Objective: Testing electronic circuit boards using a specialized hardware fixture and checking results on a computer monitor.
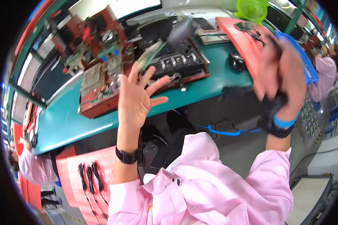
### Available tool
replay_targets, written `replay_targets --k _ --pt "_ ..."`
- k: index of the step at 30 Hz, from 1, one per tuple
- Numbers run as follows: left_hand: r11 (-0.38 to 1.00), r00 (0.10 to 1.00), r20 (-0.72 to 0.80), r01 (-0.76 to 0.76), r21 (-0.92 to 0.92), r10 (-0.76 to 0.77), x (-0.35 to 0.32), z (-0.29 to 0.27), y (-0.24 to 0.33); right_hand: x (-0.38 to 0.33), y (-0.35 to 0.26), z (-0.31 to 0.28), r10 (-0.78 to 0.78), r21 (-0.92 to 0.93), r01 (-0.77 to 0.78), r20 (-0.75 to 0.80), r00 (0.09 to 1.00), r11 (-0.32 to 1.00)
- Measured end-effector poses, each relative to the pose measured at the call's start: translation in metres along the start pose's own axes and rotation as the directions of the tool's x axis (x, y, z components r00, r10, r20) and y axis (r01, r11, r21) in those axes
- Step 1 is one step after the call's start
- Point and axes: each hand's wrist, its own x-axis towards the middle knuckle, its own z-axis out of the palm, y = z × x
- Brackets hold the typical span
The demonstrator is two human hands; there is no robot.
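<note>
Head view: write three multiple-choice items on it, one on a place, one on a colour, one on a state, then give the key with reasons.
1. Where does the small green fan stand?
A. at the far edge of the bench, top of the picture
B. on the floor by the chair
C. in the left hand

2. What colour is the bench top?
A. white
B. teal green
C. yellow

3. How is the left hand held?
A. closed in a fist
B. wrapped round a cable
C. open, fingers spread, holding nothing

Key: 1 A, the fan sits beyond the red tray at the top rim. 2 B, the bare surface around the red fixture is teal. 3 C, all five fingers are splayed in the air above the bench edge; the right hand is blurred by motion, so its grip cannot be told.
</note>
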Motion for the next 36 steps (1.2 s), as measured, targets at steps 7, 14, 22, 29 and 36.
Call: replay_targets --k 7,14,22,29,36 --pt "0.955 0.95 -0.127 -0.272 0.118 0.286 -0.089 -0.03 0.067 -0.062 0.083 0.045 0.439 -0.176 -0.635 0.853 0.284 0.753" --pt "0.787 0.781 -0.328 -0.311 0.533 0.531 -0.112 -0.007 0.074 -0.075 0.151 0.116 0.042 0.048 -0.471 0.983 0.178 0.881" --pt "0.128 0.741 -0.5 0.5 0.857 0.448 -0.148 -0.017 0.104 -0.051 0.137 0.135 0.384 -0.067 -0.723 0.879 0.284 0.688" --pt "-0.236 0.924 -0.369 0.382 0.894 0.099 -0.138 -0.013 0.129 -0.038 0.142 0.134 0.431 -0.035 -0.687 0.801 0.415 0.725" --pt "-0.302 0.958 -0.285 0.262 0.917 -0.035 -0.107 -0.042 0.154 -0.018 0.145 0.14 0.521 -0.058 -0.754 0.757 0.394 0.654"
